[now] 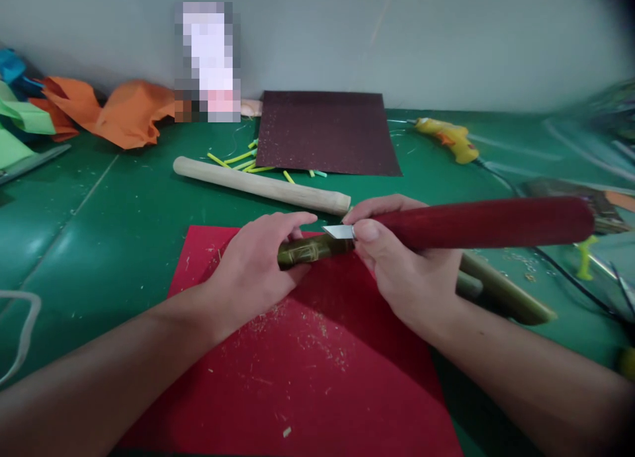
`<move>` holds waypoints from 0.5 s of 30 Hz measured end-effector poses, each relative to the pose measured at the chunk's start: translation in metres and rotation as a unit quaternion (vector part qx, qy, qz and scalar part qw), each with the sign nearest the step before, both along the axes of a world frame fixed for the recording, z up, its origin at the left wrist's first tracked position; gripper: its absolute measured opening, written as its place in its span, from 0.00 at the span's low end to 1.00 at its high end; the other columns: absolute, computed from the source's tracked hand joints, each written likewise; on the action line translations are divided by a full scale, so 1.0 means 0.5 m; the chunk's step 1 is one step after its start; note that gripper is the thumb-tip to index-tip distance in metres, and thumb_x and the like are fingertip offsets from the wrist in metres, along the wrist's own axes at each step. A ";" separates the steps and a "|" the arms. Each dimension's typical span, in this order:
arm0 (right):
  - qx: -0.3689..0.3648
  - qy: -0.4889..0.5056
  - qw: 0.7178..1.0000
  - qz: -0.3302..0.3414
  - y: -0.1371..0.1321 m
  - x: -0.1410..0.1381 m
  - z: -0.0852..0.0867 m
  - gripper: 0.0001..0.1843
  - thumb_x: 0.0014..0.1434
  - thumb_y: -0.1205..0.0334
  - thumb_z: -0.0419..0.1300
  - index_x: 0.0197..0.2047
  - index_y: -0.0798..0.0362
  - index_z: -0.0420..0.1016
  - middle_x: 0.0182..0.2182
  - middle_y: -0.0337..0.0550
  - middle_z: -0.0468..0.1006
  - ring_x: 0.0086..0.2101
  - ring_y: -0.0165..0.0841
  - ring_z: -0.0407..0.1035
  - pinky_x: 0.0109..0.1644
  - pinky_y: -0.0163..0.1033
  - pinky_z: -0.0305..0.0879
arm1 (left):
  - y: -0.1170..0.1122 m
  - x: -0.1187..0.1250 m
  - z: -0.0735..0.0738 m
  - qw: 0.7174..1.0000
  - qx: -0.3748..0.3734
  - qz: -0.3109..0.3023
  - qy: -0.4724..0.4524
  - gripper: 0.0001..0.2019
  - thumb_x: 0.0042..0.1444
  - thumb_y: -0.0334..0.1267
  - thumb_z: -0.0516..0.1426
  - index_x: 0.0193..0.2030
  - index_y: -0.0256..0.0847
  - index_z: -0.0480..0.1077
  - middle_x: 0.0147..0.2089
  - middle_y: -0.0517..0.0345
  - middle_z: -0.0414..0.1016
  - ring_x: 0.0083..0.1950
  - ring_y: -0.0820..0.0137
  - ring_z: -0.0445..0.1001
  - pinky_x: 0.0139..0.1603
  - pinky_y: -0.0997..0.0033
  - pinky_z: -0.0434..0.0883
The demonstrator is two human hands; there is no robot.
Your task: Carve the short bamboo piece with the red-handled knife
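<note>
My left hand (265,255) is closed around the left end of a short dark green bamboo piece (317,249), with its index finger stretched out above it. Pale carved lines mark the bamboo's upper face. In my right hand (397,265) is a carving knife (481,224) with a thick red handle, gripped close to its blade. The slanted metal blade (339,232) points left, just over the bamboo; whether it touches cannot be made out. Both hands are above a red sheet (278,391) scattered with fine shavings. My right fingers partly hide the bamboo's right end.
A pale wooden stick (262,184) lies behind my hands, near a dark brown sheet (322,133) and yellow-green strips (241,158). At right are a yellow glue gun (449,138) with its cord and bamboo lengths (510,291). Orange paper (131,113) sits at left.
</note>
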State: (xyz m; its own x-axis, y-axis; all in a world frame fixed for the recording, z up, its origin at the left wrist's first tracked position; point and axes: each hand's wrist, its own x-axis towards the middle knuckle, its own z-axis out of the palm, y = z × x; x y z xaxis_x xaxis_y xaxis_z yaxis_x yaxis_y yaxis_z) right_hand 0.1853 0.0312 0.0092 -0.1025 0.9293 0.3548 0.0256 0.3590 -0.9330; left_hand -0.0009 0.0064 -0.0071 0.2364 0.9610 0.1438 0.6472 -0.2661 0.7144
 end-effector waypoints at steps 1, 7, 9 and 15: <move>-0.001 -0.013 1.000 0.003 0.001 0.000 0.000 0.11 0.55 0.50 0.71 0.31 0.46 0.78 0.18 0.32 0.72 0.17 0.27 0.64 0.22 0.37 0.65 | 0.000 0.000 0.000 1.000 -0.006 0.004 0.000 0.26 0.54 0.34 0.62 0.62 0.47 0.70 0.50 0.55 0.78 0.50 0.61 0.77 0.53 0.53 0.74; 0.067 -0.127 0.990 -0.012 0.006 0.009 0.008 0.05 0.56 0.65 0.69 0.34 0.44 0.80 0.34 0.36 0.83 0.34 0.31 0.78 0.40 0.37 0.76 | 0.002 0.001 0.004 1.000 -0.020 -0.001 0.002 0.26 0.54 0.33 0.62 0.61 0.46 0.70 0.52 0.54 0.78 0.53 0.59 0.75 0.55 0.51 0.73; 0.088 -0.138 0.987 0.004 0.005 0.015 0.008 0.05 0.56 0.65 0.69 0.36 0.44 0.80 0.37 0.36 0.84 0.37 0.31 0.79 0.43 0.37 0.76 | 0.002 0.001 0.005 1.000 -0.017 -0.004 0.005 0.23 0.56 0.35 0.62 0.60 0.44 0.71 0.51 0.53 0.78 0.53 0.58 0.75 0.54 0.50 0.73; 0.095 -0.152 0.984 0.023 0.003 0.023 0.006 0.03 0.60 0.63 0.65 0.33 0.46 0.78 0.29 0.36 0.80 0.29 0.28 0.74 0.37 0.36 0.74 | -0.003 -0.001 -0.002 1.000 0.016 -0.006 0.013 0.24 0.58 0.34 0.61 0.63 0.45 0.69 0.50 0.54 0.78 0.51 0.60 0.76 0.52 0.52 0.73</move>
